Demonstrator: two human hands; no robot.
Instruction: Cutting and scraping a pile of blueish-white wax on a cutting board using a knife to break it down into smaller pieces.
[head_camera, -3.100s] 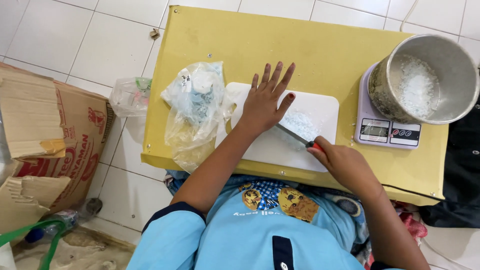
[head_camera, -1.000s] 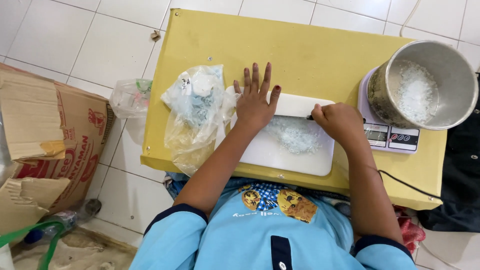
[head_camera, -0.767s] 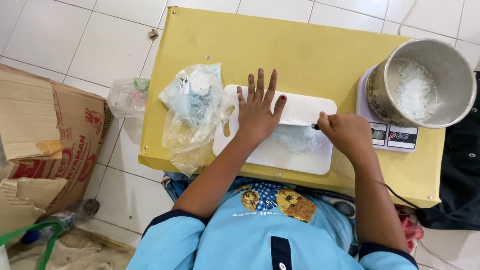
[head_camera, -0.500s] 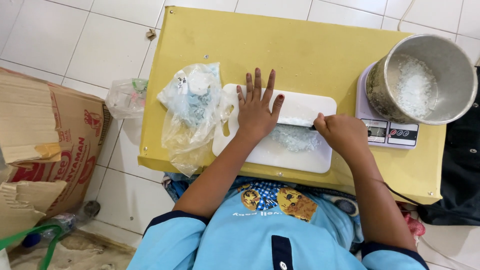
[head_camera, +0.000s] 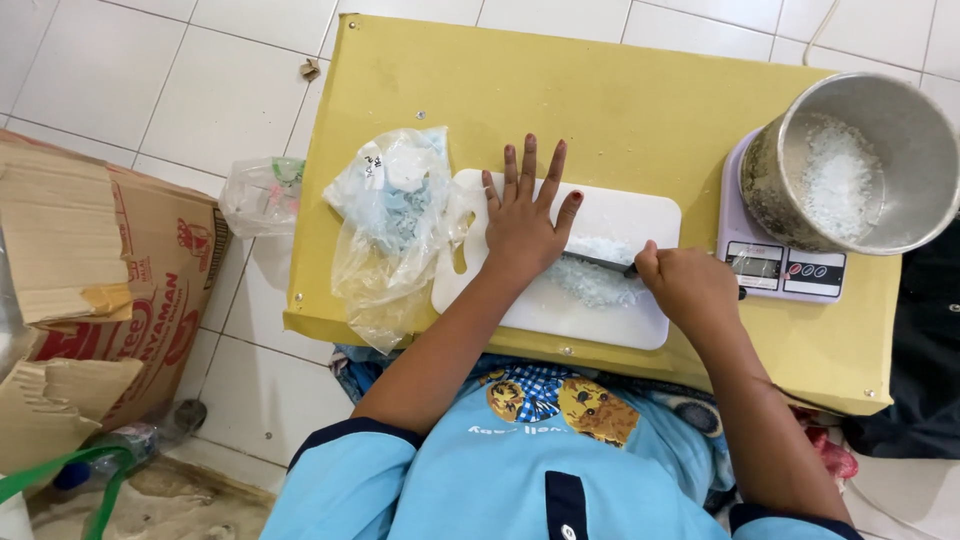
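That white rectangular plastic cutting board (head_camera: 620, 215) is looking smooth and matt, the round metal pot (head_camera: 790, 205) is showing a dull, scuffed shine, the clear crinkly plastic bag (head_camera: 385, 225) is glinting, and the yellow tabletop (head_camera: 600, 100) is looking flat matt.

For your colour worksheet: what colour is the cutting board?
White, clearest in the head view: cutting board.
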